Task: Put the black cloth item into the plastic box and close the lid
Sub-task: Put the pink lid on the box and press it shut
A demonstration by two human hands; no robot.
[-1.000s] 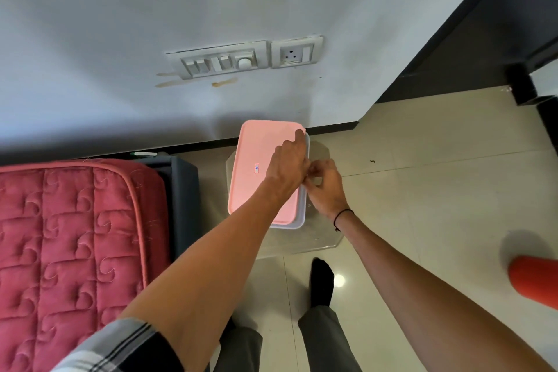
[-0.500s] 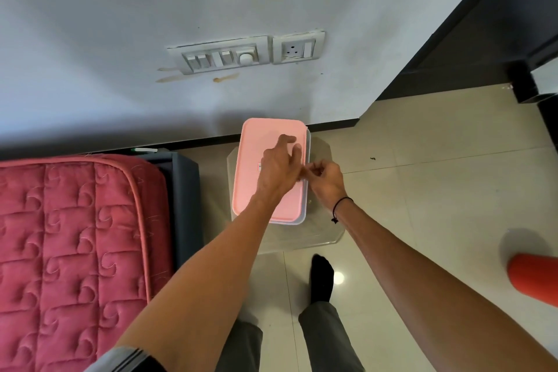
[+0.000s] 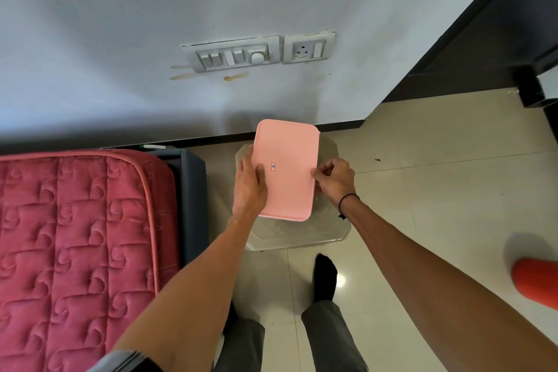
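A pink lid (image 3: 290,160) covers the plastic box, which stands on a small glass-topped table (image 3: 329,229) by the wall. The box body is almost fully hidden under the lid. My left hand (image 3: 249,187) grips the lid's left edge, thumb on top. My right hand (image 3: 335,180) pinches the lid's right edge with curled fingers; a black band sits on that wrist. The black cloth item is not visible anywhere.
A red quilted mattress (image 3: 75,244) on a dark frame lies at the left, close to the table. Switches and a socket (image 3: 259,53) are on the wall above. An orange object (image 3: 537,281) lies on the tiled floor at right. My feet (image 3: 324,276) stand just before the table.
My left hand moved from the lid's right side across to its left edge. My right hand stayed at the right edge. The lid now sits squarely over the box.
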